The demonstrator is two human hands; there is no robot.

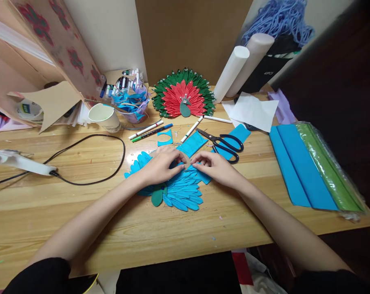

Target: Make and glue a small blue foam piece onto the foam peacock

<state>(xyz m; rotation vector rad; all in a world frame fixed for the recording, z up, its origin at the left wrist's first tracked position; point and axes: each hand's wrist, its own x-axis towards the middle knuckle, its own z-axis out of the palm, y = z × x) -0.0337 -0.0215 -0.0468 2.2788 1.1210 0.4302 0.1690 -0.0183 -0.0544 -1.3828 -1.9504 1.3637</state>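
Note:
A blue paper peacock (181,192) with layered paper feathers and a dark green body lies flat on the wooden table. My left hand (165,165) reaches over its fan, fingers curled and closed at the upper feathers. Facing it, my right hand (217,167) pinches close to the fan's upper right edge; whatever its fingertips hold is too small to name. Just above the hands lies a strip of blue crepe paper (194,143). Black-handled scissors (221,143) rest beyond my right hand, partly over another blue strip.
A finished red and green paper peacock (185,96) leans at the back. Markers (152,132), a paper cup (103,116) and a tub of scraps (132,108) stand behind left. A white glue gun (22,162) with a looped cord lies left; folded blue paper (299,167) lies right.

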